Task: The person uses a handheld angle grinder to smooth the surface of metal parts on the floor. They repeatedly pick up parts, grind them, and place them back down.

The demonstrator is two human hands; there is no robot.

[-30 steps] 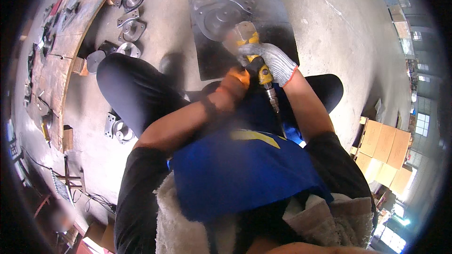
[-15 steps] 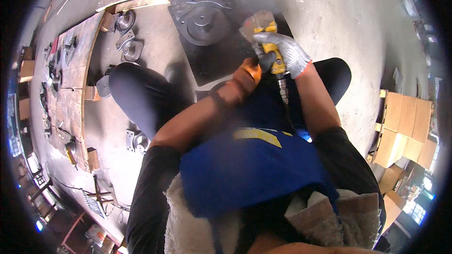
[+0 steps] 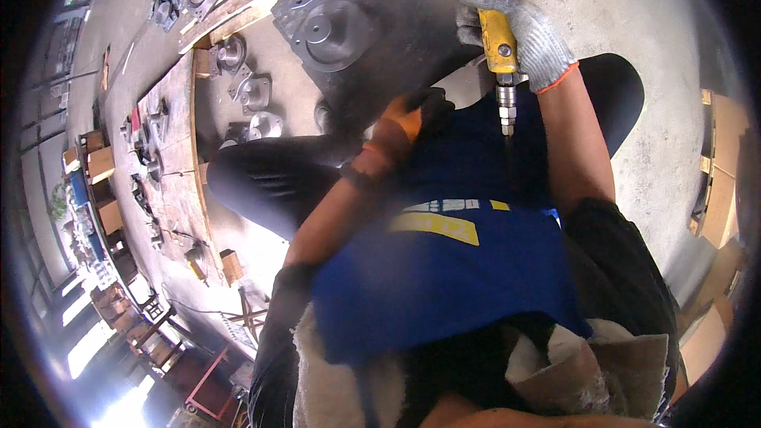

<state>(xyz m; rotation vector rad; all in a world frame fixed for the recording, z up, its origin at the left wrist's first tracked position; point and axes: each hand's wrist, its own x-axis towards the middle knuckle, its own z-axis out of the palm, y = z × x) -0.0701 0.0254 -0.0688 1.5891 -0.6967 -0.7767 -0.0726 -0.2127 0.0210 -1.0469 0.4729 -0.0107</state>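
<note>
My right hand (image 3: 527,36), in a grey knit glove with an orange cuff, is closed around the body of a yellow air grinder (image 3: 499,43). Its metal hose coupling (image 3: 506,103) points back toward me, and the grinder's head reaches the top edge of the picture. My left hand (image 3: 408,119), in an orange and black glove, hovers in front of my blue apron, apart from the grinder. Its dark fingers blend into the apron, so their pose is unclear. Ahead of it, a grey metal casting (image 3: 337,36) with a round raised hub lies on a dark board (image 3: 408,16).
A low wooden table (image 3: 178,143) on the left carries several metal parts. More castings (image 3: 252,93) lie on the floor between that table and my leg. Other castings stand on a wooden pallet (image 3: 230,20) at the far left. Cardboard boxes (image 3: 725,162) are stacked at right.
My right hand has carried the grinder up and to the right. The left hand has come away from the grinder. The whole view has shifted and turned somewhat.
</note>
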